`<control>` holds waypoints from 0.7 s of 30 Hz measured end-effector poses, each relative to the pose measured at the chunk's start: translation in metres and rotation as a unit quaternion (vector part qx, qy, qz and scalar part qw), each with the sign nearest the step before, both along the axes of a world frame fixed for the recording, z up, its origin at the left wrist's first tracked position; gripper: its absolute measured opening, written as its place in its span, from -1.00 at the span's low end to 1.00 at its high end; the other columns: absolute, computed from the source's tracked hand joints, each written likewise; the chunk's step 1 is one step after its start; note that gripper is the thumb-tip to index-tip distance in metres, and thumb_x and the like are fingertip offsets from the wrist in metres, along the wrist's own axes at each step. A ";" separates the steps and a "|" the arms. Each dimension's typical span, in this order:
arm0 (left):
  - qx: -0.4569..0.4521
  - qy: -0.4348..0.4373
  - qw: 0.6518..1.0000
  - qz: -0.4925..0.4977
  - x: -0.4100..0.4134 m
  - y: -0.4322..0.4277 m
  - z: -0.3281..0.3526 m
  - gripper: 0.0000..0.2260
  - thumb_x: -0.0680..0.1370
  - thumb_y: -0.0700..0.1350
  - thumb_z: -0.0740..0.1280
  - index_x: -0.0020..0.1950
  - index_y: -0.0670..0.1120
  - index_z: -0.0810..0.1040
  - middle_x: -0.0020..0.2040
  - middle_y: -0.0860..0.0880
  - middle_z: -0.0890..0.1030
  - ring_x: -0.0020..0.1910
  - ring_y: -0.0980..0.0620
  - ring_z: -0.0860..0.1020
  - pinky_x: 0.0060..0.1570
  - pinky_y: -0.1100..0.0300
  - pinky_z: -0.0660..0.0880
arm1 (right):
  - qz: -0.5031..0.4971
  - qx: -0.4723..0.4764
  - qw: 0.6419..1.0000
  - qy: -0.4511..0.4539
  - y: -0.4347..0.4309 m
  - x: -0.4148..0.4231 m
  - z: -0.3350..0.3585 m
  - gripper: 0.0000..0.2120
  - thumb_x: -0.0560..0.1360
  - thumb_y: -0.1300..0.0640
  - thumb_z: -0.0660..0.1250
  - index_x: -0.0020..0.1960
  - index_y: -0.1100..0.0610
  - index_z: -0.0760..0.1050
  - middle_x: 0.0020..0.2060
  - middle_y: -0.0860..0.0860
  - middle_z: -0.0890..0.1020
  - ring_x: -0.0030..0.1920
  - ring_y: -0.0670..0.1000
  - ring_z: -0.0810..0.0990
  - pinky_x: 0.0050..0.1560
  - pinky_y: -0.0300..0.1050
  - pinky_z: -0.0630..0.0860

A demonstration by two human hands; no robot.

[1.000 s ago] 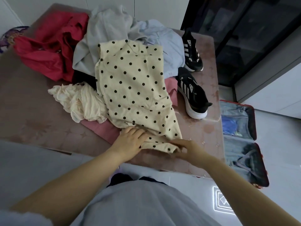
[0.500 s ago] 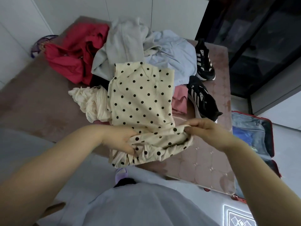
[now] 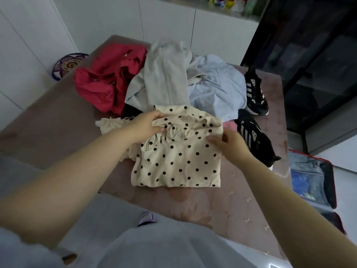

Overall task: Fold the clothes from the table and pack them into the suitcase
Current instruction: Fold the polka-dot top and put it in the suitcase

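Note:
A cream garment with black polka dots [image 3: 179, 161] lies folded in half on the brown table [image 3: 48, 132]. My left hand [image 3: 146, 125] pinches its gathered hem at the far left of the fold. My right hand [image 3: 226, 142] holds the hem's right edge. Behind it lie a red garment [image 3: 108, 78], a grey one [image 3: 164, 78] and a pale blue one [image 3: 216, 88]. A crumpled cream cloth [image 3: 112, 125] shows to the left, partly hidden by my left arm. The open suitcase [image 3: 311, 178] lies on the floor at the right.
Two black sneakers with white stripes [image 3: 255, 93] [image 3: 253, 136] stand at the table's right side. A pink cloth [image 3: 229, 125] peeks out beside the nearer shoe. A round patterned cushion [image 3: 67, 64] sits past the table's left corner. White cabinets stand behind, a dark glass door at right.
Both hands lifted the polka-dot garment's near hem and carried it away from me over the upper part, folding it in half. The camera view tilted upward.

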State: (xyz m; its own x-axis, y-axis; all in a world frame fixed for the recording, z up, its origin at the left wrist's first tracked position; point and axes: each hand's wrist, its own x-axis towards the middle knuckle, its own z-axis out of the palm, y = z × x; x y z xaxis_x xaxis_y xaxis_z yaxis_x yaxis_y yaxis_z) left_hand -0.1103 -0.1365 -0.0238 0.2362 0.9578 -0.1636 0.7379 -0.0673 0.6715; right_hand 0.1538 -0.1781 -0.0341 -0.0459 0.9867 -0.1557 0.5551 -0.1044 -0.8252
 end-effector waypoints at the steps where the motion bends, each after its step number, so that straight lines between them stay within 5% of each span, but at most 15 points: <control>1: 0.023 -0.015 1.000 0.015 0.002 0.006 0.001 -0.65 0.51 -0.12 0.39 0.27 -0.07 0.45 0.24 -0.01 0.52 0.24 0.01 0.46 0.23 0.11 0.38 | -0.036 0.008 0.999 0.012 0.007 -0.002 0.002 -0.87 0.52 0.04 0.35 -0.14 0.08 0.50 -0.29 -0.02 0.57 -0.27 -0.03 0.55 -0.34 -0.32 0.45; 5: 0.121 0.059 0.989 0.053 0.016 0.033 0.000 -0.61 0.51 -0.15 0.37 0.30 -0.05 0.38 0.19 -0.07 0.54 0.12 -0.08 0.52 0.14 0.02 0.43 | -0.114 -0.024 0.991 -0.065 0.039 -0.012 -0.004 -0.66 0.55 -0.05 0.26 -0.31 0.12 0.38 -0.36 0.01 0.44 -0.34 0.00 0.43 -0.39 -0.24 0.31; 7: 0.246 0.129 0.961 0.002 0.023 0.035 -0.008 -0.58 0.48 -0.21 0.38 0.32 -0.10 0.39 0.16 -0.13 0.54 0.10 -0.16 0.51 0.14 0.08 0.33 | -0.149 -0.028 0.984 -0.095 0.049 -0.018 -0.018 -0.65 0.53 -0.05 0.28 -0.30 0.16 0.41 -0.13 0.09 0.46 -0.15 0.11 0.51 -0.18 -0.14 0.43; 9: 0.348 0.160 0.917 -0.113 0.027 0.033 -0.025 -0.61 0.51 -0.07 0.30 0.32 -0.08 0.38 0.18 -0.14 0.54 0.14 -0.17 0.49 0.22 0.05 0.29 | -0.192 -0.039 0.977 -0.087 0.051 -0.025 -0.026 -0.69 0.53 -0.04 0.29 -0.08 0.23 0.49 0.08 0.09 0.34 -0.02 0.11 0.48 0.06 -0.03 0.46; 11: 0.325 0.219 0.900 -0.192 0.028 0.028 -0.044 -0.45 0.52 0.21 0.12 0.43 -0.03 0.24 0.36 -0.12 0.43 0.34 -0.14 0.35 0.38 -0.10 0.15 | -0.241 -0.062 0.967 -0.053 0.045 -0.032 -0.028 -0.64 0.51 -0.04 0.33 0.13 0.21 0.38 0.06 0.03 0.30 -0.02 0.05 0.41 0.04 -0.04 0.40; 14: 0.273 0.295 0.895 -0.195 0.024 0.027 -0.058 -0.20 0.43 0.40 -0.04 0.50 -0.02 -0.19 0.53 -0.12 0.15 0.50 -0.09 0.06 0.44 -0.06 -0.23 | -0.297 -0.128 0.945 0.044 0.037 -0.037 -0.024 -0.51 0.43 -0.08 0.42 0.14 0.18 0.28 -0.04 0.01 0.45 -0.04 0.01 0.48 -0.07 -0.10 0.35; 18: 0.260 0.248 0.913 -0.192 0.028 0.035 -0.041 -0.11 0.38 0.39 0.14 0.50 0.03 -0.25 0.55 -0.16 0.02 0.52 -0.16 0.03 0.41 -0.07 -0.31 | -0.210 -0.197 0.950 0.116 0.020 -0.026 -0.004 -0.69 0.34 0.00 0.53 -0.12 0.07 0.43 -0.20 -0.03 0.59 -0.22 -0.08 0.58 -0.21 -0.22 0.51; 21: 0.188 0.258 0.918 -0.236 0.037 0.042 -0.018 0.02 0.36 0.38 0.25 0.49 0.01 -0.35 0.56 -0.08 -0.08 0.53 -0.05 -0.14 0.36 -0.06 -0.41 | -0.143 -0.188 0.964 0.122 0.002 -0.009 0.010 -0.59 0.26 0.00 0.58 0.03 0.08 0.57 -0.09 0.00 0.70 -0.12 -0.02 0.68 -0.06 -0.08 0.61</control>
